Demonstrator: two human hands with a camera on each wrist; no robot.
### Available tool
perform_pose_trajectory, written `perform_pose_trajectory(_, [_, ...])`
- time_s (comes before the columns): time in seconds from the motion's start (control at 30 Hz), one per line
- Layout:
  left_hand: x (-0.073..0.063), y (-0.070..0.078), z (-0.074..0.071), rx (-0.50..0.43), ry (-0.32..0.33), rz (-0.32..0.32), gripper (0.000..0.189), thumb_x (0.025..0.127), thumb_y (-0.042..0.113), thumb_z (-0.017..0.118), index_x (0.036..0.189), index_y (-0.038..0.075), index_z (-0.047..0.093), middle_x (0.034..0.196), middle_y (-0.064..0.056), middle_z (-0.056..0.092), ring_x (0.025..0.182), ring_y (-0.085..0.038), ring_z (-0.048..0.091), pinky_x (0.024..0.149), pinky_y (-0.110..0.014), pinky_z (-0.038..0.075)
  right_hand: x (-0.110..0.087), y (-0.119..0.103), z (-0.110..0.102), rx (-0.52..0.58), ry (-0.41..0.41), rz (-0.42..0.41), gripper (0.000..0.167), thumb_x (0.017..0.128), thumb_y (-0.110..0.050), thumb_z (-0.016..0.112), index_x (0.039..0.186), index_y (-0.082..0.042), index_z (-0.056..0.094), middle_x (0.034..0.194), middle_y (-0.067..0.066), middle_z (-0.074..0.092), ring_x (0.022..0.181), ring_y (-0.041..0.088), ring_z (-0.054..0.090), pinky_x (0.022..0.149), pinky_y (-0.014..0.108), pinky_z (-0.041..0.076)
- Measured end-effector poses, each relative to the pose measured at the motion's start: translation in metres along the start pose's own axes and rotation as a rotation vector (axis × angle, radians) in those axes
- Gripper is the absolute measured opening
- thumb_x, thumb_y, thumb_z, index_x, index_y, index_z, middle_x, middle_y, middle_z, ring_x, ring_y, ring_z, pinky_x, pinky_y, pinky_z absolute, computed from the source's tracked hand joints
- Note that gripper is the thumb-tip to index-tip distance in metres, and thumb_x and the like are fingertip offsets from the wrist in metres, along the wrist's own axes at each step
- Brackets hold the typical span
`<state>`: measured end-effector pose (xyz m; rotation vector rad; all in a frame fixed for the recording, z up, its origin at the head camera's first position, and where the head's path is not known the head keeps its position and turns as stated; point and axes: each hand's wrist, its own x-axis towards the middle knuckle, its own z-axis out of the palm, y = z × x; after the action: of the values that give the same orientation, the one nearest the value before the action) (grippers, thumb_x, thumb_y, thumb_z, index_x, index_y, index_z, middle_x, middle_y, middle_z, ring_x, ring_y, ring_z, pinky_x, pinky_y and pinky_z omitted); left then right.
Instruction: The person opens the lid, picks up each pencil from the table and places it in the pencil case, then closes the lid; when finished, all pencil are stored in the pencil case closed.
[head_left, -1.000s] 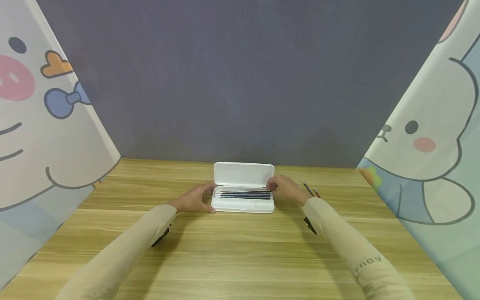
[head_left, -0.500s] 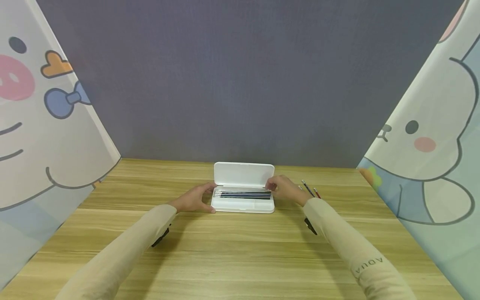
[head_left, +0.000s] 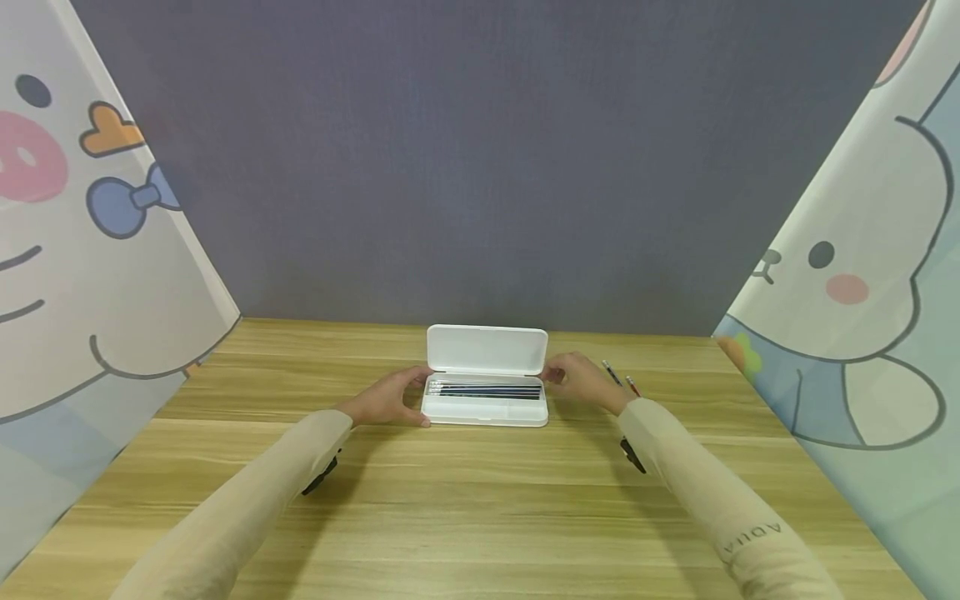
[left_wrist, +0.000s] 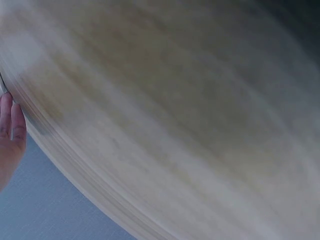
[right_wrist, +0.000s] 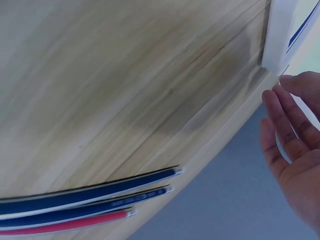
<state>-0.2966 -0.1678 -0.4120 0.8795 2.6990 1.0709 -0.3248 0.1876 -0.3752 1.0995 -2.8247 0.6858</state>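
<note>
A white pencil case (head_left: pixel 484 420) lies on the table with its lid (head_left: pixel 486 349) standing up at the back. Several dark pencils (head_left: pixel 491 391) lie side by side in its rear compartment, eraser ends to the left. My left hand (head_left: pixel 386 398) holds the case's left end, thumb at the front corner and fingers at the back one. Only some fingers of that hand (left_wrist: pixel 11 135) show in the left wrist view. Just beyond the case's right end is my right hand (head_left: pixel 583 382); its fingers are loosely bent and hold nothing in the right wrist view.
Right of the case, two blue pencils (right_wrist: pixel 90 191) and a red pencil (right_wrist: pixel 75 223) lie on the wooden table (head_left: pixel 480 508). A dark grey panel (head_left: pixel 480 167) rises behind the table. Cartoon-printed panels (head_left: pixel 847 250) flank both sides.
The slanted top pencil has dropped in level with the others as my right hand let it go. That hand has since drawn back slightly to the right. My left hand stays put.
</note>
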Motion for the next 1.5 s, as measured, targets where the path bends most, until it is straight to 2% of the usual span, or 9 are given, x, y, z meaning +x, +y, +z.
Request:
perform_pose_trajectory(0.17, [0.001, 0.000, 0.000, -0.001, -0.002, 0.001, 0.081, 0.063, 0.028, 0.083, 0.130, 0.004, 0.043, 0.124, -0.012, 0.055, 0.114, -0.031, 0.052, 0.102, -0.049, 0.037, -0.011, 0.007, -0.005, -0.010, -0.013, 0.040, 0.014, 0.073, 0.008, 0.061, 0.086, 0.003, 0.064, 0.083, 0.015, 0.066, 0.075, 0.024, 0.061, 0.066, 0.027, 0.052])
perform_pose_trajectory(0.4, [0.000, -0.001, -0.001, 0.008, -0.008, 0.001, 0.081, 0.064, 0.028, 0.082, 0.131, 0.004, 0.043, 0.125, -0.012, 0.055, 0.114, -0.031, 0.052, 0.101, -0.048, 0.039, -0.026, 0.021, -0.008, -0.038, -0.001, 0.093, 0.013, 0.073, 0.006, 0.062, 0.084, 0.000, 0.064, 0.082, 0.011, 0.066, 0.071, 0.019, 0.060, 0.064, 0.028, 0.051])
perform_pose_trajectory(0.8, [-0.002, 0.003, -0.001, -0.014, -0.011, -0.003, 0.080, 0.064, 0.026, 0.083, 0.130, 0.003, 0.043, 0.123, -0.013, 0.056, 0.114, -0.032, 0.051, 0.101, -0.050, 0.037, -0.055, 0.034, -0.022, -0.056, 0.048, 0.166, 0.016, 0.072, 0.009, 0.064, 0.088, 0.003, 0.064, 0.082, 0.014, 0.065, 0.071, 0.023, 0.059, 0.062, 0.031, 0.050])
perform_pose_trajectory(1.07, [-0.003, 0.005, -0.002, -0.004, -0.012, -0.013, 0.081, 0.065, 0.026, 0.082, 0.131, 0.002, 0.042, 0.124, -0.013, 0.054, 0.114, -0.032, 0.051, 0.100, -0.049, 0.039, -0.065, 0.046, -0.026, -0.103, 0.052, 0.236, 0.016, 0.073, 0.001, 0.070, 0.088, 0.001, 0.064, 0.081, 0.012, 0.065, 0.071, 0.018, 0.058, 0.064, 0.033, 0.050])
perform_pose_trajectory(1.5, [-0.002, 0.001, -0.001, 0.021, -0.010, -0.019, 0.084, 0.064, 0.030, 0.082, 0.132, 0.002, 0.041, 0.125, -0.013, 0.054, 0.115, -0.032, 0.050, 0.101, -0.049, 0.038, -0.072, 0.054, -0.025, -0.126, 0.025, 0.270, 0.018, 0.072, -0.002, 0.071, 0.089, -0.001, 0.064, 0.080, 0.009, 0.065, 0.072, 0.018, 0.058, 0.065, 0.035, 0.050])
